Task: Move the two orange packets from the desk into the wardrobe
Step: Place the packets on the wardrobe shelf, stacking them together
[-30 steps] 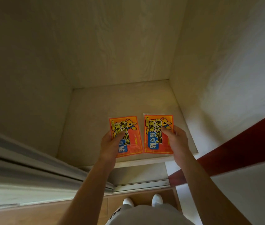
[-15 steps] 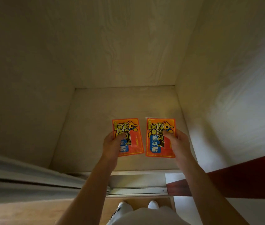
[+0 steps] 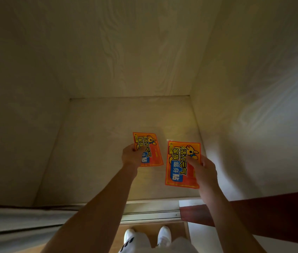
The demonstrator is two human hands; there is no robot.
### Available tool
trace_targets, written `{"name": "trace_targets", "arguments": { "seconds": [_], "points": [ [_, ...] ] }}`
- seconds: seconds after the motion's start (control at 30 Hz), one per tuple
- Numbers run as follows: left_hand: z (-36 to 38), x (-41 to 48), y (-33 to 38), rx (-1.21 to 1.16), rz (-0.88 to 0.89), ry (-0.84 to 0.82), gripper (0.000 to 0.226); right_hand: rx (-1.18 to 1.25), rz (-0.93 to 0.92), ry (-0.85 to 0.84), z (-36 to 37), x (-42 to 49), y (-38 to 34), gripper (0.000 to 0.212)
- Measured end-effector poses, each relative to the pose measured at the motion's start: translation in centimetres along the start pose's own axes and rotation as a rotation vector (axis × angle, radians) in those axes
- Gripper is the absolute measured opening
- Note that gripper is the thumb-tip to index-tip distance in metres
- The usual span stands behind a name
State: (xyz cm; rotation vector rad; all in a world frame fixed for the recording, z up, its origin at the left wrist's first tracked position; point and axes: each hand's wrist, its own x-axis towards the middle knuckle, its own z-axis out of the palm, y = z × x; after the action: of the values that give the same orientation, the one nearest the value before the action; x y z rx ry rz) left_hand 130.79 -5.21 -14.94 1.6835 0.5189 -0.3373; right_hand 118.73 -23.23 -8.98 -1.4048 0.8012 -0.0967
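I reach both hands into the wardrobe [image 3: 144, 52], over its pale wood-grain floor panel [image 3: 97, 143]. My left hand [image 3: 132, 155] is closed on the left orange packet [image 3: 151, 148], thumb on its printed face and fingers tucked beneath, gripping it by the edge nearest the wardrobe's left wall. My right hand [image 3: 204, 170] is closed on the right orange packet [image 3: 181, 163], thumb pressed across its face, holding it by the edge nearest the wardrobe's right wall. The two packets are side by side and apart, a strip of floor panel showing between them; the left one sits deeper toward the wardrobe's back wall, the right one nearer its front edge. Whether either packet touches the floor panel I cannot tell. Just outside the wardrobe's front edge runs a metal sliding track [image 3: 150, 215], a dark red board [image 3: 272, 212] juts across on the right, and my white shoes [image 3: 164, 236] stand on the wooden floor
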Motion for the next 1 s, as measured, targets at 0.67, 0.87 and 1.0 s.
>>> {"name": "trace_targets", "arguments": {
  "seconds": [0.67,0.87,1.0],
  "points": [
    [2.1,2.0,-1.2,0.756,0.195,0.122,0.036,-0.054,0.059,0.074,-2.0,0.4,1.6,0.008],
    [1.2,2.0,-2.1,0.831,0.208,0.146,0.058,-0.062,0.037,0.091,-2.8,0.1,0.9,0.006],
    [0.1,1.5,-2.7,0.844,0.322,0.139,0.062,-0.058,0.022,0.087,-2.4,0.3,0.6,0.007]
  ]
}}
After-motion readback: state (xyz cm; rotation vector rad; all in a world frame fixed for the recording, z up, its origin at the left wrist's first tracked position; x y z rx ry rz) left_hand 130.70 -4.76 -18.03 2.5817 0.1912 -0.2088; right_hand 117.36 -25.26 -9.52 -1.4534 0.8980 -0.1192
